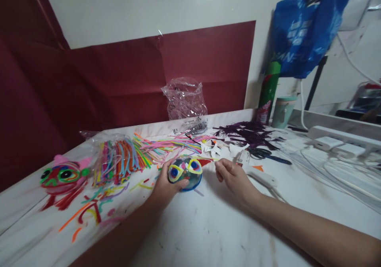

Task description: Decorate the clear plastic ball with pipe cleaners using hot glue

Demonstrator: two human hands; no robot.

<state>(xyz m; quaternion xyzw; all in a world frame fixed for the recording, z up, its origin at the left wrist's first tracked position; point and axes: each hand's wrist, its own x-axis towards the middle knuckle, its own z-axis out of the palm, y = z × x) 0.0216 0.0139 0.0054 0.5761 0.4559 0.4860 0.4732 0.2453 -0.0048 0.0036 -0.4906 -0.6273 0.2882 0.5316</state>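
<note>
My left hand [166, 183] is closed around a round craft face [192, 181], thumb across its front. This face has a dark, glossy body, yellow-outlined eyes with blue and red centres, and a blue lower rim. A red pointed piece [204, 162] sticks out at its upper right. Just right of it, my right hand [233, 177] is pinched, with fingertips by the end of a thin yellowish strip; whether they grip it is too small to tell. A white glue gun [263, 178] lies beyond my right wrist.
Left stands another craft face [64, 175]. Pipe cleaners [119, 159] lie in a clear bag, with cut bits [95, 211] in front. Behind are purple strands [250, 134], scissors [268, 155] and a crumpled plastic bag [186, 100]. A power strip [342, 142] with cables, a cup [283, 112] and a spray can [269, 90] stand right.
</note>
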